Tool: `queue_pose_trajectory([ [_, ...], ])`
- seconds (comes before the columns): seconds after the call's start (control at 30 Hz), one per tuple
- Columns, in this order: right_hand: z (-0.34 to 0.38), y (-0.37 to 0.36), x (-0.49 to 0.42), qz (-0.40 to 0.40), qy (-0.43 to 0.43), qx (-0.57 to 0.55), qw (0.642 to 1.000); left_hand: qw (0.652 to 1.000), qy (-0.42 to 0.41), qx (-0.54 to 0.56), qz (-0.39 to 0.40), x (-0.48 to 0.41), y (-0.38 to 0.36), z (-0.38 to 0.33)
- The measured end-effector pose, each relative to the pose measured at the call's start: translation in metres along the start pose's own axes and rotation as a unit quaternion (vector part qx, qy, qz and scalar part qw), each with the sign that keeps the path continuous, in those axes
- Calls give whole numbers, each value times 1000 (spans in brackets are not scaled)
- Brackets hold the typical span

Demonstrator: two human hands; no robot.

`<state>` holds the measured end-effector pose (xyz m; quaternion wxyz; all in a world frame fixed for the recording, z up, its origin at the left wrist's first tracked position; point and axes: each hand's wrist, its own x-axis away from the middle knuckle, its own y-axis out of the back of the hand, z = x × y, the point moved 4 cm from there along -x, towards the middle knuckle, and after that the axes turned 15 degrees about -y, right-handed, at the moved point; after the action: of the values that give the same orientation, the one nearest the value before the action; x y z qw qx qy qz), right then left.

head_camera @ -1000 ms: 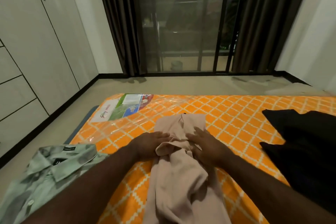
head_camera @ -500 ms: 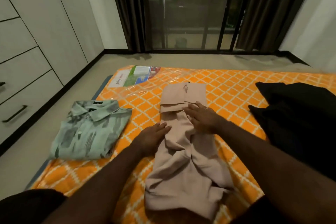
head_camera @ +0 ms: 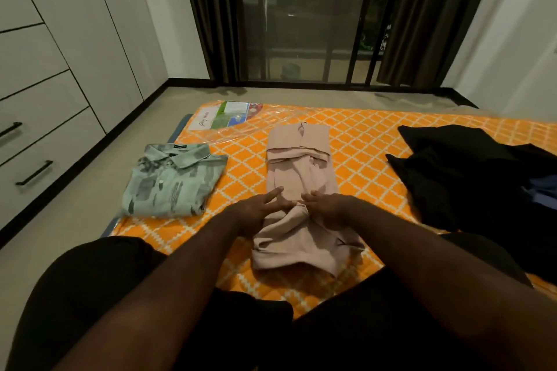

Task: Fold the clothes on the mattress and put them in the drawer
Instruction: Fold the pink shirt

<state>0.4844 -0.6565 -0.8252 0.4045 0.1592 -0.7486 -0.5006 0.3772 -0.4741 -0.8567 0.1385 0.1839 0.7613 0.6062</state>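
The green shirt (head_camera: 174,181) lies folded on the mattress (head_camera: 361,141) at left, the beige shirt (head_camera: 301,166) mid-mattress is half folded under the flat-fingered left hand (head_camera: 256,211) and the right hand (head_camera: 328,208), whose hold is unclear, and the black clothes (head_camera: 470,178) at right and the closed drawers (head_camera: 39,144) are untouched.

One camera only, worn up on the head. Looks forward and down, very near over the orange mattress (head_camera: 376,141), then far across to the dark glass door (head_camera: 301,24).
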Motion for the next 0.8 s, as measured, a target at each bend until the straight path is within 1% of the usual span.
queue_pose_trajectory([
  [0.1, -6, 5, 15, -14, 14, -74, 997, 1000, -7, -8, 13, 7, 3, -7],
  [0.17, -19, 13, 24, -37, -9, -95, 995, 1000, -3, -14, 6, 9, 4, -7],
  [0.23, -33, 15, 30, -47, -50, -68, 995, 999, -1, -45, 3, 10, 3, -6],
  [0.27, -39, 11, 33, -37, -80, -32, 996, 999, -5, -51, 1, 9, 3, -5],
  [0.33, -45, -6, 38, -8, -139, 52, 989, 998, -30, -55, -4, 8, 1, -10],
  [0.37, -46, -15, 39, 12, -158, 75, 984, 997, -41, -58, -2, 7, 2, -12],
  [0.43, -44, -26, 42, 54, -176, 78, 980, 997, -52, -62, 7, 4, 6, -16],
  [0.53, -40, -29, 32, 88, -143, 43, 985, 997, -57, -54, 26, 1, 2, -19],
  [0.6, -38, -27, 26, 93, -121, 16, 988, 997, -41, -35, 49, 2, 0, -17],
  [0.7, -37, -24, 27, 65, -102, -57, 991, 997, 25, 15, 66, 3, -1, -13],
  [0.8, -42, -15, 28, -2, -106, -192, 976, 991, 83, 69, 74, 2, -5, -6],
])
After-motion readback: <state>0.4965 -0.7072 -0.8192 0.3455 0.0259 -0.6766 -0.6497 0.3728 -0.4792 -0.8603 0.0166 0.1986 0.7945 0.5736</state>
